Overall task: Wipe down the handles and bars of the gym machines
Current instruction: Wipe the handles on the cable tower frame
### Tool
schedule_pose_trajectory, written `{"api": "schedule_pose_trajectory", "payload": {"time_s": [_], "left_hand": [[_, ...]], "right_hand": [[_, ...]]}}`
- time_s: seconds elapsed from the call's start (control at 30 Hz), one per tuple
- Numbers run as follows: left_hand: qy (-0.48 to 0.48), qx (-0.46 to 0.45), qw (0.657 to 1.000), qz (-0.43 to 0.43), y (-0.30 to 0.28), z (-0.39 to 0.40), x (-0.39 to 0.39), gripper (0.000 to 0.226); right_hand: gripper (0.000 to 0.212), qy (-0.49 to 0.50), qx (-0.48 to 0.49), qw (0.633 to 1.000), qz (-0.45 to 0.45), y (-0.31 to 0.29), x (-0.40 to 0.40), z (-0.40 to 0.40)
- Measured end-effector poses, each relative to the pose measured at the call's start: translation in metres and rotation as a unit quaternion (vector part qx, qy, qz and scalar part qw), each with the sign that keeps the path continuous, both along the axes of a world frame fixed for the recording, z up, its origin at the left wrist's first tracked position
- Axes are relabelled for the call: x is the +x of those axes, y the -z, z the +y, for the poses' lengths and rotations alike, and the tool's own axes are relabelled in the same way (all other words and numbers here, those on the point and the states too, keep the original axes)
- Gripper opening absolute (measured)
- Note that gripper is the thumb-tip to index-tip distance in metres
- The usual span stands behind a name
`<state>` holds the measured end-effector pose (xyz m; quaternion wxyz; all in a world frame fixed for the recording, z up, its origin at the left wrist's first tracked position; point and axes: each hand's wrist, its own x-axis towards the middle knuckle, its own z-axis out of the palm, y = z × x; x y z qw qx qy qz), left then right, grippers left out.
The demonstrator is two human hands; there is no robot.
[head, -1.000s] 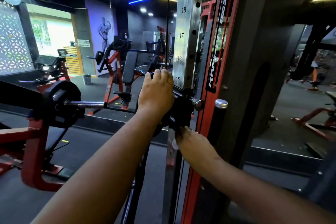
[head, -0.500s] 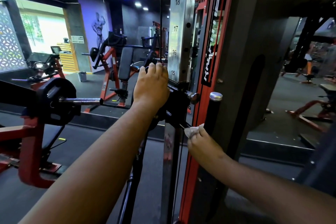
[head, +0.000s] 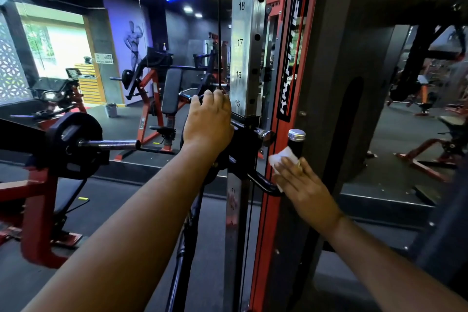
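Pressing a white cloth against the black handle, right hand lies flat-fingered; left hand grips the carriage.

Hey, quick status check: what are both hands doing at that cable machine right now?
Left hand grips the black pulley carriage. Right hand, fingers flat, presses white cloth against the red upright by the curved handle. Nothing blocking.
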<state>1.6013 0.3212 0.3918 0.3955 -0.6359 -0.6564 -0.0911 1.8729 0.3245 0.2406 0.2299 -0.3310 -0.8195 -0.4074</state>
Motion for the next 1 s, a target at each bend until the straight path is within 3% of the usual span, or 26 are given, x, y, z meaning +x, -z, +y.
{"api": "schedule_pose_trajectory", "payload": {"time_s": [0.23,0.37,0.47,0.67,0.83,1.0], "left_hand": [[0.001,0.001,1.0,0.0,0.0,0.001,-0.001,0.077],[-0.005,0.001,1.0,0.004,0.001,0.002,-0.001,0.079],[-0.001,0.003,1.0,0.003,0.0,0.002,-0.001,0.078],[-0.002,0.004,1.0,0.003,0.0,0.0,0.0,0.077],[-0.002,0.006,1.0,0.01,0.001,0.0,0.0,0.077],[-0.007,0.008,1.0,0.014,0.001,0.003,-0.001,0.076]], "right_hand": [[0.05,0.037,-0.014,0.997,-0.071,0.055,-0.013,-0.012],[0.045,-0.092,0.001,0.992,0.083,0.009,-0.01,-0.02],[0.041,-0.092,0.037,0.988,0.119,-0.029,-0.001,-0.01],[0.058,0.017,0.025,0.999,-0.038,0.033,0.012,0.007],[0.056,0.057,-0.026,0.992,-0.113,0.076,-0.018,-0.012],[0.044,-0.042,-0.033,0.998,0.026,0.018,-0.062,-0.008]]}}
